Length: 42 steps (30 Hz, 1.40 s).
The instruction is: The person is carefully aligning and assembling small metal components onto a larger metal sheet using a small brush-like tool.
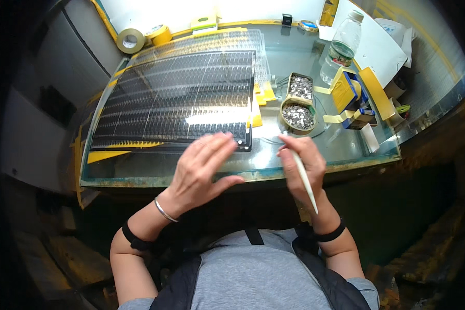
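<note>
A slim white pen-shaped tool (306, 181) is gripped in my right hand (306, 164), its tapered end pointing down toward my forearm. Its other end is near the fingertips, just below two small tins. One tin (285, 127) is rounded and the other tin (290, 97) squarish; both hold small dark and pale pieces. My left hand (199, 168) is open, palm down, fingers together and thumb out. It hovers by the near right corner of a black tray (173, 98) with rows of small cells, under a glossy clear surface. A few white bits show at that corner.
Clear ribbed trays (261, 46) and yellow sheets (106, 155) lie under the black tray. Right of the tins are blue tape dispensers (346, 93) and a plastic bottle (341, 49). Tape rolls (130, 41) stand far left. The glass tabletop's (274, 168) front edge faces me.
</note>
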Each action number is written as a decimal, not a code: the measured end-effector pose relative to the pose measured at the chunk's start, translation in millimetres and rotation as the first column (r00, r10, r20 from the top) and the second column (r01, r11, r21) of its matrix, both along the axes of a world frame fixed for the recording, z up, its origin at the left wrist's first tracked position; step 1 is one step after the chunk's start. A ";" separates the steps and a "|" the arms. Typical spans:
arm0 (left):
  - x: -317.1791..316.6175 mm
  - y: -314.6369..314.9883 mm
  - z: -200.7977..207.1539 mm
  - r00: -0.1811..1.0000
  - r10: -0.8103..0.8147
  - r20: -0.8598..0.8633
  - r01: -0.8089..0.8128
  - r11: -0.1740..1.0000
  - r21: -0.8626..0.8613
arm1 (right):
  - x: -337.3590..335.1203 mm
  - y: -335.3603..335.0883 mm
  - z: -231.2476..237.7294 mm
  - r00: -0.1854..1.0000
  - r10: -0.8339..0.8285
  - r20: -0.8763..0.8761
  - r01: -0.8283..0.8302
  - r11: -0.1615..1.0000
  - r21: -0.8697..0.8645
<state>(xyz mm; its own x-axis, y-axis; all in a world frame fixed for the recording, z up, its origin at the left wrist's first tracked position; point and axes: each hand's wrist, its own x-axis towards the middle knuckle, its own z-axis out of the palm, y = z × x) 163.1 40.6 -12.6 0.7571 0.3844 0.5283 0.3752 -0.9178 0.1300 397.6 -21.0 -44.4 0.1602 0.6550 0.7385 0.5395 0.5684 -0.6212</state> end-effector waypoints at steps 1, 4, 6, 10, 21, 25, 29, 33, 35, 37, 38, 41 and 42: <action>-6.2 -2.1 -1.9 0.986 0.128 -0.104 -0.133 0.990 -0.044 | 4.0 -3.8 1.2 0.996 0.022 -0.085 -0.030 0.996 -0.084; -15.6 -8.4 -8.2 0.981 0.094 -0.172 -0.114 0.988 -0.107 | 8.6 -7.5 2.0 0.992 0.067 -0.107 -0.083 0.984 -0.159; -18.5 -17.9 -13.6 0.988 0.069 -0.140 -0.086 0.989 -0.120 | 5.0 -15.3 1.7 0.992 0.098 -0.086 -0.112 0.979 -0.172; -14.5 -27.5 -13.2 0.984 0.148 -0.097 -0.154 0.987 -0.053 | 0.2 -23.1 1.2 0.992 0.126 0.012 -0.121 0.974 -0.190; -2.8 -18.0 -21.4 0.994 0.112 -0.010 -0.112 0.993 -0.037 | -8.2 -11.7 5.1 0.931 0.178 0.318 -0.146 0.982 -0.122; -1.0 -17.3 -23.4 0.993 0.115 -0.025 -0.116 0.992 -0.043 | -7.8 -11.2 4.9 0.927 0.167 0.335 -0.131 0.983 -0.128; 1.8 -17.8 -19.8 0.992 0.125 -0.011 -0.125 0.990 -0.059 | -9.2 -7.5 1.6 0.943 0.139 0.304 -0.113 0.989 -0.100; 2.8 -15.1 -17.3 0.995 0.097 -0.020 -0.098 0.993 -0.065 | -10.0 -5.0 2.6 0.951 0.138 0.276 -0.113 0.988 -0.106; 5.6 -13.6 -19.4 0.997 0.071 -0.004 -0.071 0.994 -0.083 | -9.6 -4.5 2.5 0.950 0.143 0.276 -0.115 0.987 -0.113; 7.8 -12.5 -18.6 0.999 0.040 0.015 -0.039 0.995 -0.096 | -8.4 -5.9 4.2 0.950 0.141 0.279 -0.113 0.987 -0.115; 7.4 -12.6 -18.2 0.999 0.045 0.015 -0.043 0.994 -0.098 | -8.4 -6.5 4.0 0.949 0.150 0.276 -0.121 0.985 -0.120; 7.4 -12.5 -18.7 0.999 0.045 0.029 -0.043 0.995 -0.087 | -8.6 -7.0 2.1 0.950 0.154 0.271 -0.125 0.985 -0.120; 7.2 -12.7 -19.2 0.998 0.043 0.038 -0.040 0.995 -0.088 | -8.6 -7.5 2.5 0.949 0.155 0.276 -0.125 0.984 -0.125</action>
<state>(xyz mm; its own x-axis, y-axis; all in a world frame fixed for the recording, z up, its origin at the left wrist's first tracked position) 170.2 27.9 -31.8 0.7188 0.4609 0.5205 0.4057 -0.8861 0.2242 389.0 -28.6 -42.0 -0.1442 0.7315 0.6664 0.6216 0.5910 -0.5142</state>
